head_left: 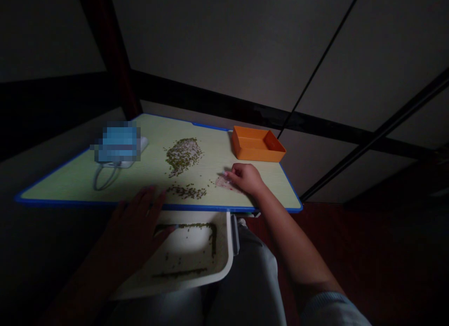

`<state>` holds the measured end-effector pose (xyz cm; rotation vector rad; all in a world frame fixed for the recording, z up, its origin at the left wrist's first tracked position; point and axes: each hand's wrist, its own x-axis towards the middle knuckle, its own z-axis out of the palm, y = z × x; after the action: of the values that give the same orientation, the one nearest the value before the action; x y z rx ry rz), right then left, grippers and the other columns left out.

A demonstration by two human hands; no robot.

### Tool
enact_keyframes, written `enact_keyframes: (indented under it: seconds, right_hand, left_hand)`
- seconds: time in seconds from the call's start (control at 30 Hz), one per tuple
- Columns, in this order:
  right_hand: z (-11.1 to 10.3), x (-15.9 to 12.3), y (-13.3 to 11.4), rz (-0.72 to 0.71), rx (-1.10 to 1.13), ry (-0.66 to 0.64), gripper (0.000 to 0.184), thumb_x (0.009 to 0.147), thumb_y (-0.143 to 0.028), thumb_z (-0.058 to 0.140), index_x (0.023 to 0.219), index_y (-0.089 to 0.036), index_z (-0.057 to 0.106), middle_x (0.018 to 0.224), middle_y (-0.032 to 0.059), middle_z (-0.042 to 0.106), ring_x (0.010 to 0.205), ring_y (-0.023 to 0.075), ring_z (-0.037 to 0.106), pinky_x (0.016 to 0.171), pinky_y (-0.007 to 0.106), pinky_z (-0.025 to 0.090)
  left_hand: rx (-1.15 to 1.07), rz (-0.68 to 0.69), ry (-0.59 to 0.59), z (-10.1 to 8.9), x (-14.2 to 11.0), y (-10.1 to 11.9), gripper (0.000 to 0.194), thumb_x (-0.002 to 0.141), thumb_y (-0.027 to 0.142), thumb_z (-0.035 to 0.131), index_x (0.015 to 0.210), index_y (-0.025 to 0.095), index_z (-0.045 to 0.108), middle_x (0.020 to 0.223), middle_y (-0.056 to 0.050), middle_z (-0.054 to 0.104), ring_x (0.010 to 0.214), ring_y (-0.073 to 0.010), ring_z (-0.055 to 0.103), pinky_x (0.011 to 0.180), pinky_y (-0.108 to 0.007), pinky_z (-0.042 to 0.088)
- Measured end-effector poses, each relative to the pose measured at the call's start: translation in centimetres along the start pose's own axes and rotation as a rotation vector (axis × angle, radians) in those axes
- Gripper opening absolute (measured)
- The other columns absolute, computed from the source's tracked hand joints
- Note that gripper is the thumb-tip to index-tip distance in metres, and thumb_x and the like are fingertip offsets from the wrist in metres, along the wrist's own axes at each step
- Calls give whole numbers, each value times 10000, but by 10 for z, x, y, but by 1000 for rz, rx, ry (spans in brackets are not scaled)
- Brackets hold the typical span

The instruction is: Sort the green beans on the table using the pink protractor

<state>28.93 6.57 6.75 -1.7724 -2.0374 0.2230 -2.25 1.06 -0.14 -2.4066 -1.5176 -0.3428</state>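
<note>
On the left, a blurred blue item (117, 141) is lying on the board (154, 129). You are spreading your left hand's (135, 220) fingers at its near edge, over the white tray (229, 256), where loose bits are lining the sides. Most visible bits are sitting in 1 large heap (184, 154), fewer in 1 small scatter (189, 191). Your right hand (248, 177) is curling, thumb near index, above 1 pale patch (224, 183); whether it is pinching anything, you cannot tell. The orange box (257, 153) is standing beyond.
</note>
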Motion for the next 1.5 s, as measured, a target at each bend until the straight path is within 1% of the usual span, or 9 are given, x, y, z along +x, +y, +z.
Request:
enact_keyframes:
  seconds: [0.2, 0.3, 0.6, 0.7, 0.83, 1.03, 1.27, 1.37, 1.5]
  right_hand:
    - [3, 4, -7, 25, -113, 5, 309, 919, -439, 569, 770, -185, 661, 684, 29, 646, 622, 140, 519, 556, 266, 200]
    - [4, 5, -10, 31, -169, 1, 331, 929, -467, 543, 788, -196, 672, 733, 50, 687, 664, 159, 553, 557, 273, 203]
    - [2, -1, -10, 116, -333, 21, 423, 964, -527, 451, 823, -205, 685, 823, 98, 735, 712, 192, 610, 560, 299, 206]
    - [1, -3, -9, 154, -366, 27, 436, 971, -531, 432, 863, -203, 698, 849, 114, 742, 733, 208, 631, 565, 300, 230]
    - [-1, -3, -8, 214, -381, 25, 433, 969, -522, 436, 900, -195, 712, 877, 136, 747, 760, 225, 656, 570, 300, 266]
    - [-5, -1, -3, 283, -372, 45, 414, 966, -494, 443, 907, -186, 712, 914, 149, 750, 819, 243, 683, 586, 299, 320]
    - [-14, 1, 5, 457, -408, 107, 395, 975, -446, 422, 983, -163, 697, 966, 190, 744, 871, 278, 700, 644, 316, 412]
    - [-13, 4, 7, 472, -422, 109, 410, 982, -448, 407, 999, -153, 691, 975, 205, 741, 889, 276, 706, 677, 318, 440]
    - [-12, 9, 4, 446, -471, 93, 401, 989, -437, 399, 1013, -148, 675, 980, 198, 743, 913, 275, 716, 720, 316, 475]
  left_hand:
    - [8, -8, -13, 0, -1, 1, 734, 827, 541, 400, 1428, 120, 399, 1513, -234, 442, 1419, -376, 404, 1118, -588, 357]
    - [8, -10, 0, 0, -1, 1, 739, 825, 536, 402, 1427, 107, 399, 1510, -246, 439, 1410, -388, 412, 1111, -593, 360]
    - [-17, -15, -4, 0, 0, 1, 746, 808, 546, 423, 1416, 114, 419, 1490, -244, 466, 1399, -397, 425, 1106, -602, 362]
    - [-23, -12, 22, 1, -1, 1, 738, 819, 543, 391, 1419, 113, 413, 1509, -240, 443, 1410, -393, 408, 1114, -610, 348]
    - [-25, -4, 12, -2, -1, 1, 728, 839, 544, 347, 1427, 119, 401, 1518, -236, 433, 1413, -383, 409, 1101, -610, 363]
    - [15, -3, -9, 0, 0, 0, 752, 819, 549, 402, 1425, 103, 403, 1503, -245, 450, 1411, -393, 411, 1105, -596, 366]
    - [-12, 15, 21, 1, -1, 0, 727, 845, 535, 370, 1418, 88, 409, 1505, -259, 438, 1412, -401, 406, 1099, -610, 361]
    - [-10, 18, 23, 0, -1, 0, 726, 848, 535, 363, 1412, 81, 416, 1496, -270, 444, 1401, -413, 417, 1083, -619, 370]
    - [-40, 7, 41, 4, -2, 0, 714, 855, 528, 350, 1438, 117, 385, 1508, -242, 444, 1419, -394, 396, 1097, -606, 354]
